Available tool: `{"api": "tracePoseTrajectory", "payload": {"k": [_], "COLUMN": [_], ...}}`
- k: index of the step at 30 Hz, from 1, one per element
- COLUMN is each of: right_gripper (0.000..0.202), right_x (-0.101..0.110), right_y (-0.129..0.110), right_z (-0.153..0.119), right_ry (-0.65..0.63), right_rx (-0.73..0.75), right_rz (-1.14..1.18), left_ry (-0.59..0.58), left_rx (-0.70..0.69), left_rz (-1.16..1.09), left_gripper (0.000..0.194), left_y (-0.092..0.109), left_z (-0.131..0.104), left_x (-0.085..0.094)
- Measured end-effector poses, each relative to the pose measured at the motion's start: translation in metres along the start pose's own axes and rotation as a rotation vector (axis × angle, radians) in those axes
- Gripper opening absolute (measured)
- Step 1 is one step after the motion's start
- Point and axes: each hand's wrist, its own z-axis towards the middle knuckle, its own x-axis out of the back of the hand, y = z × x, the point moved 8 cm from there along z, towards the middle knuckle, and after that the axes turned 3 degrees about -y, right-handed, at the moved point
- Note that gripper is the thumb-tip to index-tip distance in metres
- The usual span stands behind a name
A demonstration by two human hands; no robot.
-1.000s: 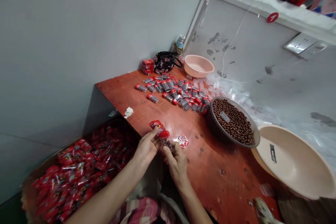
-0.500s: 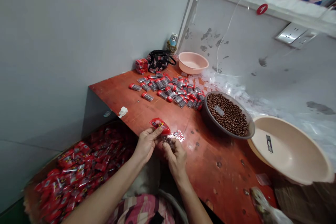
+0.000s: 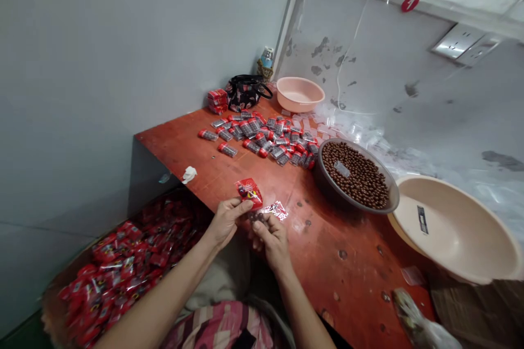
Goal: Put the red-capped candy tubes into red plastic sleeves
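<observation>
Over the front edge of the table, my left hand pinches a red printed packet between thumb and fingers. My right hand is closed on a small clear pack of brown balls, which touches or nearly touches the lower end of the packet. Fingers cover part of that pack. A shiny red-and-white printed piece shows just beyond my right fingers; whether it lies on the table or is held, I cannot tell. Further back is a heap of clear packs with red ends.
A grey bowl of brown balls with a small clear container stands on the red table. Beside it is a large beige basin. At the back are a pink basin and a black bag. Red packets fill a box at lower left.
The red packet has turned in my left hand, so more of its printed face shows. My right hand keeps its grip on the clear pack. The view has shifted slightly.
</observation>
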Motion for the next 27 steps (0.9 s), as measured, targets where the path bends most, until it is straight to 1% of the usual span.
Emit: {"api": "tracePoseTrajectory", "payload": {"k": [2, 3, 7, 9, 11, 14, 16, 17, 19, 21, 22, 23, 25, 27], "right_gripper": [0.019, 0.019, 0.016, 0.017, 0.018, 0.019, 0.021, 0.021, 0.020, 0.018, 0.018, 0.018, 0.019, 0.022], "right_x": [-0.002, -0.001, 0.009, 0.010, 0.009, 0.002, -0.002, -0.001, 0.005, 0.011, 0.012, 0.012, 0.008, 0.003], "right_y": [0.003, 0.003, -0.012, -0.017, -0.012, 0.005, 0.009, 0.008, 0.001, -0.005, -0.006, -0.005, -0.002, -0.003], "right_z": [0.001, 0.001, -0.005, -0.007, -0.005, 0.000, 0.001, 0.001, 0.000, -0.001, -0.001, 0.000, 0.001, 0.002], "right_ry": [-0.015, 0.006, 0.168, 0.203, 0.162, 0.024, -0.019, -0.004, 0.074, 0.151, 0.165, 0.157, 0.089, 0.012], "right_rx": [-0.021, -0.013, 0.111, 0.156, 0.119, -0.028, -0.078, -0.075, -0.024, 0.030, 0.039, 0.033, -0.002, -0.017], "right_rz": [0.021, -0.022, -0.352, -0.424, -0.321, 0.015, 0.145, 0.144, 0.063, -0.016, -0.018, 0.008, 0.093, 0.154], "left_ry": [-0.002, 0.016, 0.114, 0.126, 0.089, -0.062, -0.141, -0.140, -0.075, -0.010, 0.002, -0.002, -0.019, -0.006], "left_rx": [0.034, 0.048, 0.047, 0.037, 0.048, 0.092, 0.115, 0.115, 0.106, 0.108, 0.115, 0.127, 0.141, 0.124], "left_rz": [-0.047, -0.069, -0.110, -0.102, -0.071, 0.008, 0.054, 0.074, 0.097, 0.077, 0.050, 0.021, -0.029, -0.071], "left_gripper": [0.018, 0.018, 0.017, 0.016, 0.017, 0.023, 0.025, 0.024, 0.019, 0.017, 0.017, 0.018, 0.019, 0.018], "left_y": [-0.004, -0.006, -0.011, -0.011, -0.011, -0.011, -0.011, -0.011, -0.013, -0.018, -0.021, -0.025, -0.028, -0.026], "left_z": [0.001, 0.001, 0.004, 0.003, 0.002, 0.000, -0.002, -0.002, -0.002, -0.004, -0.005, -0.006, -0.009, -0.010], "left_x": [-0.001, 0.000, 0.006, 0.007, 0.005, -0.005, -0.010, -0.009, -0.005, -0.002, -0.003, -0.005, -0.008, -0.006]}}
